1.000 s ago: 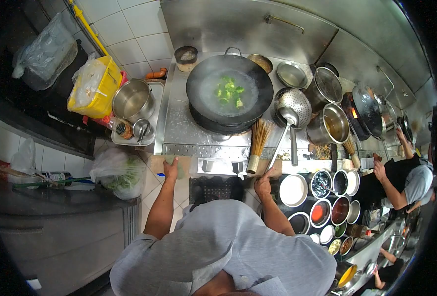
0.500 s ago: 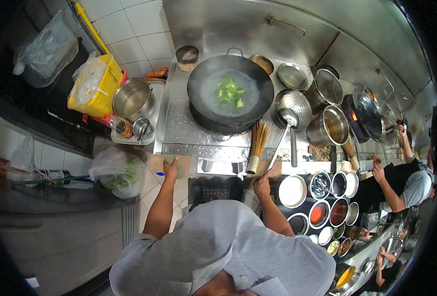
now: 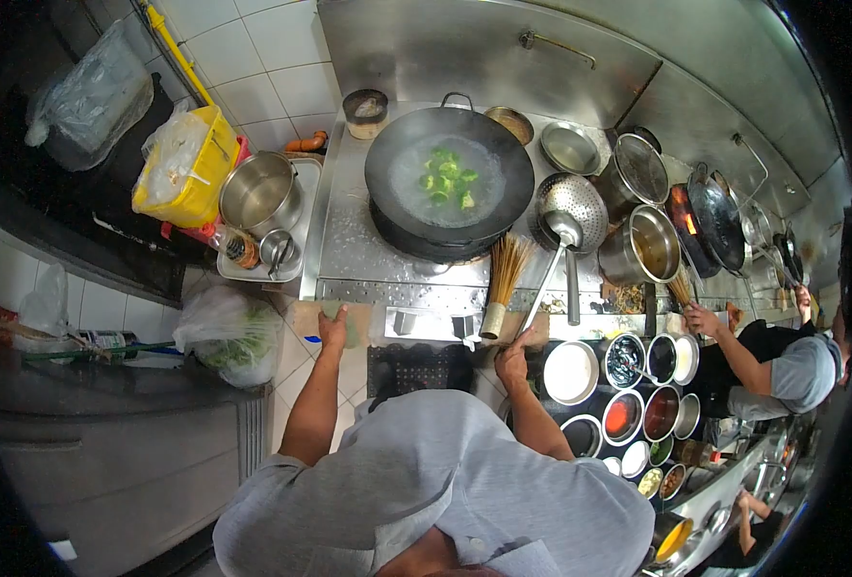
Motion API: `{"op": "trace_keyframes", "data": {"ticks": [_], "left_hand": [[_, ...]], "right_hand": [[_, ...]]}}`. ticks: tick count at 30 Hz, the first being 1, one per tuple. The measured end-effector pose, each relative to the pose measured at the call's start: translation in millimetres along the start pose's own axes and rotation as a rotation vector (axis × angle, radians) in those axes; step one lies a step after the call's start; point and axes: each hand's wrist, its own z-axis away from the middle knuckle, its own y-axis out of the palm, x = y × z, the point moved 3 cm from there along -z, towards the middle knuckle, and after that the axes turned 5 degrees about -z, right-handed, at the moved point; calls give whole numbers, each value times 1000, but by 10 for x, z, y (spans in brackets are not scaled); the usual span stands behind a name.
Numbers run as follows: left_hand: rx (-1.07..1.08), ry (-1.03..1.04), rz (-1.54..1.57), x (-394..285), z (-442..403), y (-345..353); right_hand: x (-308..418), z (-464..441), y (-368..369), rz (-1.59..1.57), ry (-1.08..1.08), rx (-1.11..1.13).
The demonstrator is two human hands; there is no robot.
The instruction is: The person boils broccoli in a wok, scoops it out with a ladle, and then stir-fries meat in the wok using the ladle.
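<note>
Green vegetable pieces, which look like broccoli, float in steaming water in the black wok [image 3: 387, 183]. At the front edge of the stove, left of the wok, my left hand [image 3: 332, 327] is closed on a pale green cloth [image 3: 352, 333]. My right hand [image 3: 511, 363] is wrapped round the handle end of a ladle [image 3: 544, 287]. The ladle's bowl rests over a perforated strainer [image 3: 584, 204], whose own handle points towards me. Just left of the ladle handle lies a bamboo wok brush [image 3: 505, 279], bristles away from me.
Several seasoning pots, including one with white contents [image 3: 570, 373], stand at my right. A steel pot [image 3: 257, 192] and yellow basket [image 3: 185, 159] are at the left, above a bag of greens [image 3: 233, 337]. A co-worker [image 3: 767, 361] stands at the far right, by another wok [image 3: 716, 221].
My hands, the ladle and the wok have stayed in place. At the right, the co-worker has shifted, with one hand now at the second brush; flames show more by the other wok.
</note>
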Motion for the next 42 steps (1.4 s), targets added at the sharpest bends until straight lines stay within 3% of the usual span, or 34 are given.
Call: {"op": "trace_keyframes", "data": {"ticks": [42], "left_hand": [[-70, 17, -39, -286, 231, -86]], "right_hand": [[-31, -22, 33, 30, 30, 20]]}}
